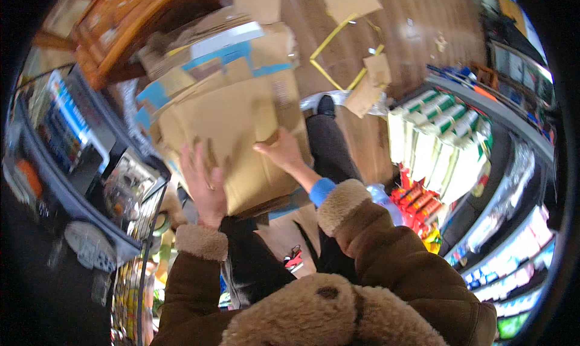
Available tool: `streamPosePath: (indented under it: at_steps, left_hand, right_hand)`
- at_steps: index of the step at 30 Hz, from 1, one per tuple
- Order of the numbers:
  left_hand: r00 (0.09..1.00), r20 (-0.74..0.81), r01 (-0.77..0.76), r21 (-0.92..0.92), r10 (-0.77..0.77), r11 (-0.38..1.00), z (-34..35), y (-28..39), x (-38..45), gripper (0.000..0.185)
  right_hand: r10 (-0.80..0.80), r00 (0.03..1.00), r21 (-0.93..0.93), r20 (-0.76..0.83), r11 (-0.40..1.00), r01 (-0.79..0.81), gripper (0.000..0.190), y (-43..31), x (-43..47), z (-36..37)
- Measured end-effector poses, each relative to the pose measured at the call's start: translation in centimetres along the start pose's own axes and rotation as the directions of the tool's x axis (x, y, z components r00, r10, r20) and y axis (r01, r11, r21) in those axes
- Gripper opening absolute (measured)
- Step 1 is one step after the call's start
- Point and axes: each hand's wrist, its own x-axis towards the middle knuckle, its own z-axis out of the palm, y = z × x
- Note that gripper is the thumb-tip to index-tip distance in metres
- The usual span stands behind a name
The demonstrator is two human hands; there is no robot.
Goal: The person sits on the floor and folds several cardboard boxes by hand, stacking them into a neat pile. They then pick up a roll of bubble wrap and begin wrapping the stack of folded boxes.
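Note:
A flattened brown cardboard box (217,115) lies before me, on top of a stack of other flattened cardboard (267,45) with blue-printed parts. My left hand (206,187) is at its near left side, fingers spread and nothing gripped. Farther right, my right hand (283,153) rests over the cardboard with curled fingers and the thumb pointing left. A lighter strip (265,117) runs along the cardboard just beyond that hand. Blur hides whether the fingers pinch the strip or a fold.
Yellow strapping (324,51) and cardboard scraps (369,85) lie on the wood floor. A wooden piece of furniture (122,24) stands far left. Shelving (471,237) with packaged goods lines the right, a wire rack (147,228) the left. A red object (294,257) lies between my legs.

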Motion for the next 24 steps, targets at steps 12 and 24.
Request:
streamPosePath:
  at_steps: [12,24]
  left_hand:
    - [0.964,0.196,-0.255,0.476,0.182,0.842,12.9,-3.8,3.7,0.072]
    - [0.953,0.2,-0.302,0.549,0.228,0.779,12.7,-4.3,3.7,0.077]
  right_hand:
    - [-0.185,0.983,-0.277,-0.004,0.945,0.176,0.068,4.0,7.8,2.3]
    - [0.029,0.763,-0.095,-0.645,0.988,-0.119,0.03,20.2,15.7,-19.1]
